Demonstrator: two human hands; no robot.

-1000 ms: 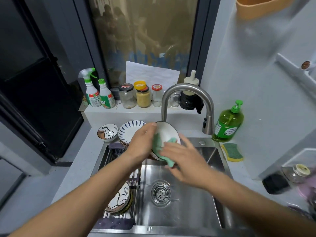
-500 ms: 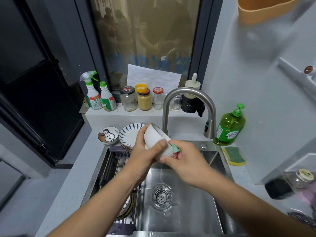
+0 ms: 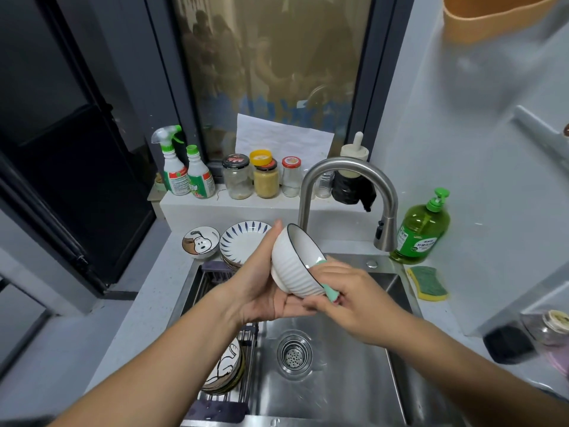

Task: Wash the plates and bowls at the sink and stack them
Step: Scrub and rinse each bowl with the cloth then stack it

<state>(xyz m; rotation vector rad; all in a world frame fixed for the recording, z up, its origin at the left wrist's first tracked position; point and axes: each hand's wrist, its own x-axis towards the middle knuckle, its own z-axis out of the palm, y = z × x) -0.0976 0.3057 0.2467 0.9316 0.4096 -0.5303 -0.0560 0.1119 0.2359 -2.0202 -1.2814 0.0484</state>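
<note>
Steel sink (image 3: 354,383), L hand (image 3: 261,291) grips ribbed bowl (image 3: 292,268), R hand (image 3: 354,300) pinches green cloth (image 3: 331,294) at rim, cloth mostly hidden

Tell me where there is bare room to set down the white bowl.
The sink floor around the drain is bare, between the rack and the sink's right wall. The counter left of the sink, in front of the dog bowl, is free too. Crowded: the ledge of jars, the rack with plates, the plate stack behind it.
</note>
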